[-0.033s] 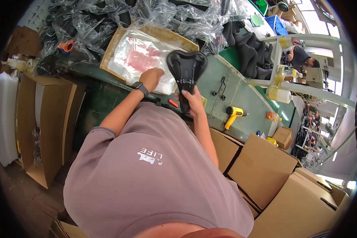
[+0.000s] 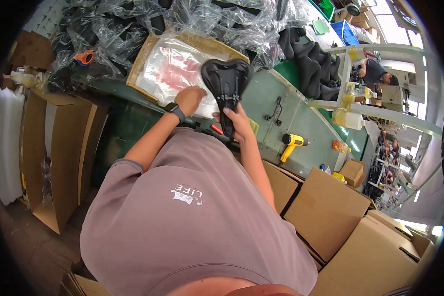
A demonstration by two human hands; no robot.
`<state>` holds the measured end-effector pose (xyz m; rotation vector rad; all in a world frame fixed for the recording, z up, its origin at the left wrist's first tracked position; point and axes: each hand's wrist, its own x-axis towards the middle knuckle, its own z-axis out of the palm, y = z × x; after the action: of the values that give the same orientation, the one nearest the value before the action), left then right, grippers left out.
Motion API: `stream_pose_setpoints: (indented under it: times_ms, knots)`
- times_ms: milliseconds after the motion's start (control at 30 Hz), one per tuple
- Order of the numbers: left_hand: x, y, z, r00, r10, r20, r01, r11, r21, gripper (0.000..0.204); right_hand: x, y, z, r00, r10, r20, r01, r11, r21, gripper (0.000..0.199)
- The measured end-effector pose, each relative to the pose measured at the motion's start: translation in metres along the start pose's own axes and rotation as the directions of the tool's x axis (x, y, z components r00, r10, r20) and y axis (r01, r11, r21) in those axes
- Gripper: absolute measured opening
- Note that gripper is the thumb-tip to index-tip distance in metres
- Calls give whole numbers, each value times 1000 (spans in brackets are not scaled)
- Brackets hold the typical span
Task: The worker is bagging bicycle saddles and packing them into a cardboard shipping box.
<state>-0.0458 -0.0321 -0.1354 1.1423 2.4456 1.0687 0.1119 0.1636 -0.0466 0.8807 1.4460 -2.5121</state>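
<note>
Saddle: black bicycle saddle, raised over the right end of the bag tray; nose near, wide end far; the face in view looks like the underside.
Right hand: closed around the saddle's narrow nose, thumb on the visible face; grip appears firm.
Left hand: over the near part of the clear plastic bags, fingers bent; cannot tell whether they pinch film or only rest on it.
Bags: flat in the tray, red print on top, glossy; layers hard to tell apart.
Worktop: green worktop; small red cylinder near, just left of the saddle nose; yellow pistol-shaped power tool farther right.
Far side: plastic-wrapped pieces to the left, bare black saddles to the right.
Step in hand: judged to be bagging, at the bag-picking stage; the held saddle is unwrapped.
Next move: probably calls for separating one bag and opening its mouth, saddle kept clear.
Risk: film may cling, bringing two bags up together.
</note>
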Motion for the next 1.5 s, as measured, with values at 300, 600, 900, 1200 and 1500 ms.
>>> stream_pose_setpoints:
  times_ms: [300,600,900,1200,1500]
  knots:
    - [-70,-43,-114,762,-632,144,-324,-564,-760,17,26,-9,50,976,-69,209,-2,948,320,47]
    - [-62,82,-191,848,-321,-421,-135,637,-759,16,4,-39,104,935,-242,258,329,330,-885,111]
    - [-73,90,-154,863,-392,-320,10,646,-763,89,6,-52,161,795,-404,453,599,403,-692,65]
    - [39,-143,-215,395,-727,-562,-80,583,-809,63,9,-56,104,927,-207,312,369,643,-671,57]
    - [28,-305,-156,468,-874,132,874,435,-215,79,-17,23,-55,997,-5,-74,-47,721,-691,57]
